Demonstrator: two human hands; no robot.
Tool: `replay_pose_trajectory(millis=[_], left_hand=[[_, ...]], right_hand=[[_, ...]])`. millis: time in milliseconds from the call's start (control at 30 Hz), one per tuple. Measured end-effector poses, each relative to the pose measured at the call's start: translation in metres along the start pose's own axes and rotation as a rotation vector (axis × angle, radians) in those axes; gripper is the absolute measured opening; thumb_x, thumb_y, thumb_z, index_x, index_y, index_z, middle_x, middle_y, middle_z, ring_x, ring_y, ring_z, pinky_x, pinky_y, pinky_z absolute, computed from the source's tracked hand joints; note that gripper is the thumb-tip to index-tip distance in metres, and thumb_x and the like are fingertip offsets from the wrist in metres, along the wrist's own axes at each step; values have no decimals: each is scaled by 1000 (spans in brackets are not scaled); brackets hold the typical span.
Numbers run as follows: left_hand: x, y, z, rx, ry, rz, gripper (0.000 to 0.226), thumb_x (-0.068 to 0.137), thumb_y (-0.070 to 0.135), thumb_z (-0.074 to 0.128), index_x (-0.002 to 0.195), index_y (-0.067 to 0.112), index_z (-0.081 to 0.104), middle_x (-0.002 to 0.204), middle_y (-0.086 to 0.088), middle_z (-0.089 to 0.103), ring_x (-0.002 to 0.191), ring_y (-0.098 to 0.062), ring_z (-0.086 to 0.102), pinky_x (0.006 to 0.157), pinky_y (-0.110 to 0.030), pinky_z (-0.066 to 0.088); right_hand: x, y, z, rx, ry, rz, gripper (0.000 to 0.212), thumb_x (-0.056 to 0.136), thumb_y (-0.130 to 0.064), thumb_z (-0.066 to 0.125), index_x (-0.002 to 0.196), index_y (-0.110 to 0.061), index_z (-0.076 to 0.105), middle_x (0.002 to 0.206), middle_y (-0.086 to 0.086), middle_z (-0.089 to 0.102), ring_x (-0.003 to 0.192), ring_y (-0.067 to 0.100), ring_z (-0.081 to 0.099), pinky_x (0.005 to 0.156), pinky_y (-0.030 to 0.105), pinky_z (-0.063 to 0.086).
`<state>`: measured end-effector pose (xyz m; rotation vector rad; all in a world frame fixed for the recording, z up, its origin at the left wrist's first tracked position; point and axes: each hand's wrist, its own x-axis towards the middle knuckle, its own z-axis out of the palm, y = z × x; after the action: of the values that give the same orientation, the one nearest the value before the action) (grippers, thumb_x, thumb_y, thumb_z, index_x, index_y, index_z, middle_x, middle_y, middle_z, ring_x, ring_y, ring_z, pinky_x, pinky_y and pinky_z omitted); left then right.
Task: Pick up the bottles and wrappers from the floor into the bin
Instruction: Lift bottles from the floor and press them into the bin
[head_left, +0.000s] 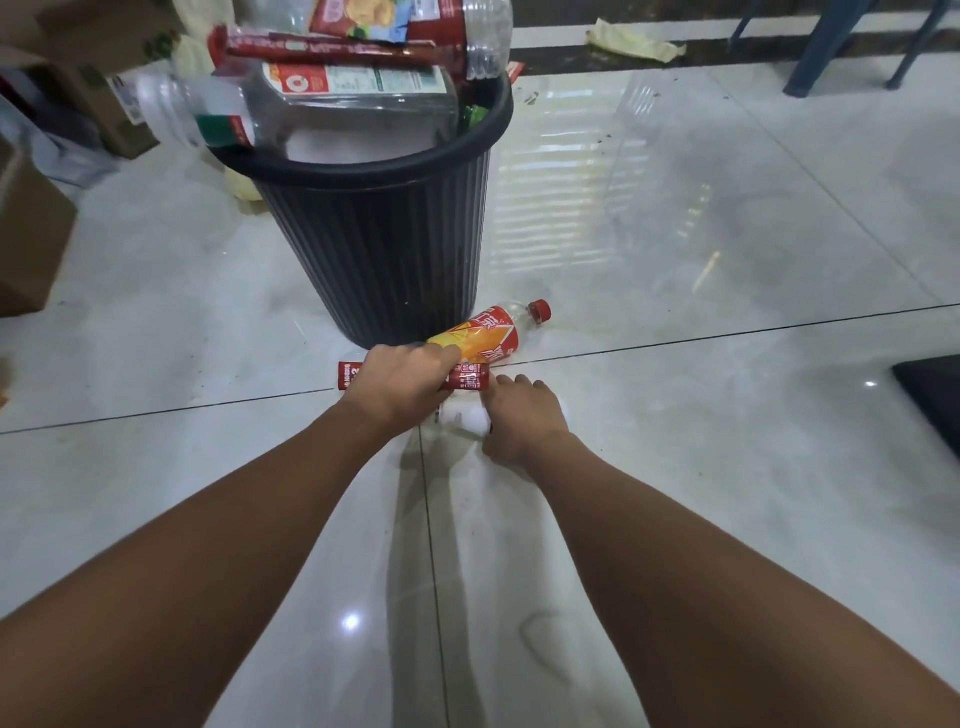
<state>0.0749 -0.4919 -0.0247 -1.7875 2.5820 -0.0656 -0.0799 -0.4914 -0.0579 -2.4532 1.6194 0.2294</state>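
The left hand (402, 382) lay over a red wrapper (470, 376) on the floor (701, 441), its grip curled down onto the wrapper, whose ends stuck out on both sides of the hand. Just beyond that grip lay a red-capped bottle (493, 332) on its side, touching the foot of the black bin (384, 249). The bin stood farther off, heaped above its rim with clear bottles (353, 109) and wrappers. The right hand (522, 415) rested beside the left, fingers bent over something white (472, 418); whether its grip pinched it I cannot tell.
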Motion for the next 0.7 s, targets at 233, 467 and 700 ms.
replay_pose_trajectory(millis=[233,467,700], left_hand=[[1,-1,-31,-18,58,-33,33,93,43,48,117,21,45,113,0,61,96,-20,61,66,-27,37],[-4,-8,-70,9,151,-59,33,90,44,53,113,22,45,111,2,61,94,-20,60,65,-27,35],[-11,-16,-112,29,195,-49,29,90,40,55,111,23,45,108,2,60,93,-20,60,71,-31,47]], right_hand=[[-4,1,-33,60,100,53,58,77,-22,69,126,-11,39,124,10,52,110,29,49,89,37,38],[-9,-3,-81,38,315,118,49,78,-30,69,117,-14,44,113,5,57,105,25,52,79,31,32],[-21,-6,-121,37,395,187,46,77,-29,69,113,-16,44,108,5,57,96,26,54,70,32,28]])
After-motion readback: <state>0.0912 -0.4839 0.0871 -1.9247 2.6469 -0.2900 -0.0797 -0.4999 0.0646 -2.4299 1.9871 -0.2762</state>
